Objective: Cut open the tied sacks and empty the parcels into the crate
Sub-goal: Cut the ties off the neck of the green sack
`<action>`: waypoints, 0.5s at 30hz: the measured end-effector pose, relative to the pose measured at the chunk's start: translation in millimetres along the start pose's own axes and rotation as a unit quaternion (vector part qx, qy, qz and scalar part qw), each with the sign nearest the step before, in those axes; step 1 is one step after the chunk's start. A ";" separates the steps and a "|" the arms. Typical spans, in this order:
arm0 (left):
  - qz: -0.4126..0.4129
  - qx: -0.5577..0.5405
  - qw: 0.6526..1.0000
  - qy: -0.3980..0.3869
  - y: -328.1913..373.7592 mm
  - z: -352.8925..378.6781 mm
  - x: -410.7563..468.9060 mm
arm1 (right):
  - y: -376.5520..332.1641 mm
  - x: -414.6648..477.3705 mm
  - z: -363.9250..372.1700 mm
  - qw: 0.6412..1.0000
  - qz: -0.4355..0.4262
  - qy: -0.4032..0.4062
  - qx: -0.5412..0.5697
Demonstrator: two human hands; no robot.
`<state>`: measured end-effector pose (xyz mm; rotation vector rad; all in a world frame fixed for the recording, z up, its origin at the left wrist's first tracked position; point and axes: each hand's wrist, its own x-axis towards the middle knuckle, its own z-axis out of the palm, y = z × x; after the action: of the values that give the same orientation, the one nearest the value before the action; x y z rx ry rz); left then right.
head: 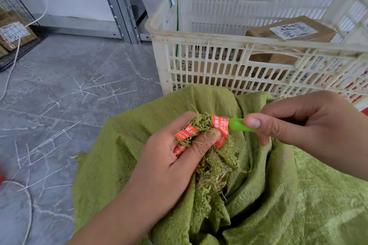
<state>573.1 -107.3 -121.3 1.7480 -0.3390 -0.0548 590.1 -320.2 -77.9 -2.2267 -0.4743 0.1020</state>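
Sack (pixel 278 195): green woven cloth, near centre, slumped on the floor just in front of the crate (pixel 199 45); looks soft and floppy, with a fraying mouth.
Neck: bunched, bound with red tape (pixel 219 127); the best hold is probably just below the binding.
Left hand (pixel 169 157): fingers curled round the neck.
Right hand (pixel 298 125): pinches a green cutter (pixel 238 124), tip at the tape.
Crate: far right, boxed parcels (pixel 288 30) inside.
Hidden: cutter blade, sack contents; weight cannot be judged.
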 end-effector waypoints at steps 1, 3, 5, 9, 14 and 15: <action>-0.007 -0.006 1.000 -0.011 0.0 -0.9 0.2 | 1.4 0.0 -0.4 1.000 0.002 -0.004 0.001; -0.021 -0.010 0.999 -0.039 0.5 -2.8 0.9 | 3.5 -0.2 -1.7 1.000 0.020 -0.021 0.007; -0.023 0.008 0.997 -0.069 0.1 -4.0 1.5 | 4.6 -1.5 -2.6 0.999 0.040 -0.031 0.009; -0.030 0.045 0.995 -0.085 -3.6 -5.6 4.2 | 5.0 -2.2 -10.2 0.996 0.081 -0.032 -0.015; -0.029 0.174 0.979 -0.106 1.4 -7.9 8.7 | -7.6 -5.1 -10.0 0.987 0.132 -0.070 -0.054; -0.037 0.210 0.971 -0.110 -1.2 -8.8 8.4 | -14.7 -4.0 -13.6 0.987 0.144 -0.048 -0.051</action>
<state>583.3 -100.8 -119.4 2.1812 -0.4724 -0.2474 585.1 -323.0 -58.3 -2.3877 -0.2109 0.3455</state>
